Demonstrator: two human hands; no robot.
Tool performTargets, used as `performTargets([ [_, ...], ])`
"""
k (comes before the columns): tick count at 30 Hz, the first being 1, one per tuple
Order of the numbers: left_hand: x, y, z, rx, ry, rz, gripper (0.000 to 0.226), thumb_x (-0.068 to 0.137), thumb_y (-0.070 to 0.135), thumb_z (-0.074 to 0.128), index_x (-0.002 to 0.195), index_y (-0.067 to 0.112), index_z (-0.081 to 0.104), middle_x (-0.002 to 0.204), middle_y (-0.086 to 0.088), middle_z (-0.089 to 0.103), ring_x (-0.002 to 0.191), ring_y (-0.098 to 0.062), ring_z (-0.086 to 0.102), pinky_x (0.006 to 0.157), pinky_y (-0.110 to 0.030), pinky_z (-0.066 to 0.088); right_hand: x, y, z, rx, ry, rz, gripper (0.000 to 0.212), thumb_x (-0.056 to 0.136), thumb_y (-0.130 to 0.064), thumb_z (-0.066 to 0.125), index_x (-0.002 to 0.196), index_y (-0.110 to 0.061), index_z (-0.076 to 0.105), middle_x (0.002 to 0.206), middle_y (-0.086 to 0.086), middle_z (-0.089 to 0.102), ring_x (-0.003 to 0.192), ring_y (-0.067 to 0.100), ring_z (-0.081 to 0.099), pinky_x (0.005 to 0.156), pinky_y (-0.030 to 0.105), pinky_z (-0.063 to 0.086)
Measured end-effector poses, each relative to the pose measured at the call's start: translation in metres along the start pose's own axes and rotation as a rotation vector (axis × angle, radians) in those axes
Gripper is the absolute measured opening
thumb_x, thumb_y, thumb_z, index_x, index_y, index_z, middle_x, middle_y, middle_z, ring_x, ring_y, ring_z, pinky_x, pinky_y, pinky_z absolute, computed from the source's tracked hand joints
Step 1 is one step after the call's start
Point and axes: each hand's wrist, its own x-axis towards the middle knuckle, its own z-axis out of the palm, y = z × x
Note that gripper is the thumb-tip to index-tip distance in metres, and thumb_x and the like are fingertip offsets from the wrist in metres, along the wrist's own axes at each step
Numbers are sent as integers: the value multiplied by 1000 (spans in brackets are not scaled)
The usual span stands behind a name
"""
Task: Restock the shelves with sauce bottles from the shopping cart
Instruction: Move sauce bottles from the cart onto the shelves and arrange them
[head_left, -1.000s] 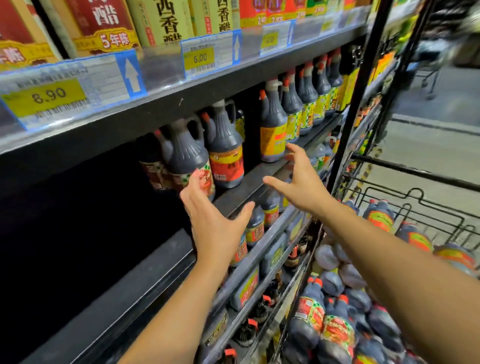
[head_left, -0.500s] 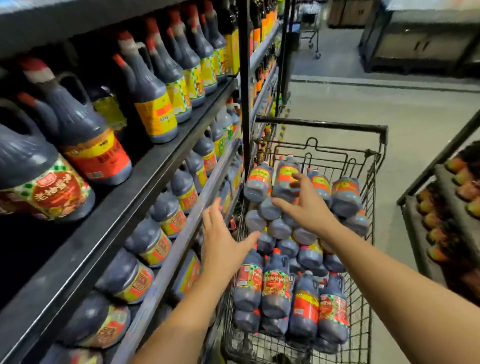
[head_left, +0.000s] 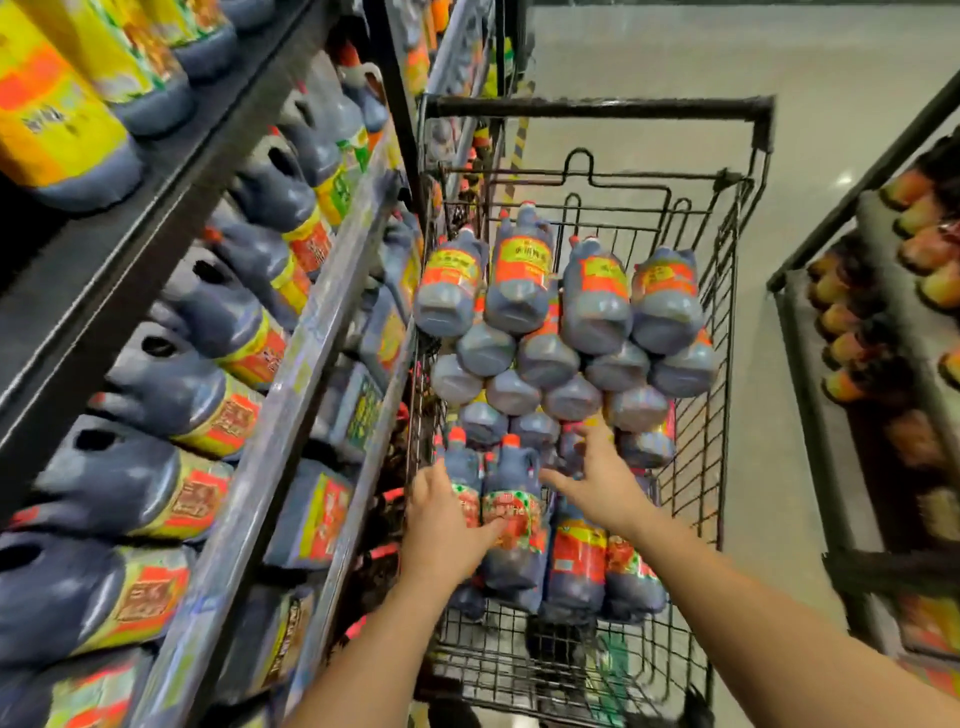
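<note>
**Q.** Reading from the left, what does the shelving show?

**A.** The shelves (head_left: 291, 364) carry dark handled sauce bottles (head_left: 171, 384) in rows. Their labels face the aisle, presumably so a shopper can read them. The shelf edge stands just beside the cart, which keeps each transfer short.

**Q.** And the left hand?

**A.** The left hand (head_left: 447, 525) reaches into the near left corner of the shopping cart (head_left: 597, 106). Its fingers (head_left: 430, 480) are extended and spread, and the thumb lies across the label of the red-capped bottle (head_left: 511, 525). Nothing is gripped. It looks like the approach to a grasp, though motion blur makes it hard to tell whether the hand is touching the bottle.

**Q.** Where is the stock to be moved?

**A.** It is all in the cart. The near row of bottles has its caps pointing away from the camera. Beyond it, a pile of bottles (head_left: 540, 358) lies on its sides with the bases toward the viewer. That nested stacking likely stops them rolling.

**Q.** The right hand?

**A.** The right hand (head_left: 602, 488) hovers over the bottles to the right of the same bottle. Its fingers (head_left: 597, 436) are splayed, the thumb points leftward, and it holds nothing. The two hands flank the near row — judged as a setup for lifting one bottle in each hand, or one bottle with both.

**Q.** Farthest right?

**A.** A second shelving unit (head_left: 883, 312) with blurred orange-capped goods stands well apart from the cart.
</note>
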Motion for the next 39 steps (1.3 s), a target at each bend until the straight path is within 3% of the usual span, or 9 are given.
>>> performTargets([
  [3,8,-13,18,67,-86,-79,122,65,52,83,154,12,9,149,-14,23,137,-33,32,111,-40,32,9,21,25,-76,-103,142,76,84,-39,72,139,-5,32,138,12,44,130,28,42,101,31,38],
  [7,17,-28,38,74,-125,-142,113,68,41,84,153,20,12,151,-9,21,136,-31,34,106,-45,40,17,41,54,-20,-186,252,78,79,-43,73,136,-8,33,135,12,45,125,28,46,101,43,43],
  [13,31,-30,56,237,-140,-285,105,80,37,72,154,22,-1,160,-7,7,144,-37,16,108,-52,38,31,52,93,142,-251,430,124,65,-48,83,151,-11,0,150,13,32,132,31,42,101,38,44],
  [19,41,-26,65,409,-86,-350,101,84,44,65,153,24,-7,157,-6,12,133,-32,29,92,-48,45,43,62,111,240,-202,497,138,52,-46,91,150,-15,-1,148,16,35,128,31,48,103,45,45],
  [24,46,-27,73,522,-90,-375,106,84,46,64,151,23,-14,155,-7,9,134,-31,26,88,-48,47,52,67,116,254,-200,518,128,46,-38,93,143,-12,14,137,11,46,115,26,56,91,40,53],
  [26,50,-28,72,506,-102,-393,112,80,47,69,150,20,-14,150,-6,12,132,-31,27,86,-46,48,54,68,116,294,-214,535,125,49,-29,92,144,-11,12,126,7,51,97,18,62,67,23,55],
  [28,55,-27,70,451,-124,-442,121,73,49,75,150,16,-12,146,-5,13,132,-32,27,88,-47,48,54,68,111,342,-228,551,117,51,-20,89,140,-11,14,109,2,55,77,6,59,46,13,47],
  [33,60,-16,77,355,-93,-508,126,65,45,83,150,10,-3,147,-9,15,131,-34,31,90,-48,47,42,84,88,231,-269,508,83,52,-24,85,114,-15,31,101,0,57,81,7,58,58,23,51],
  [39,59,-20,85,347,-26,-531,120,65,49,84,146,14,2,137,-15,40,118,-38,52,80,-47,50,22,103,52,280,-250,463,67,60,-18,85,106,-21,36,89,-3,61,66,-3,63,44,10,43],
])
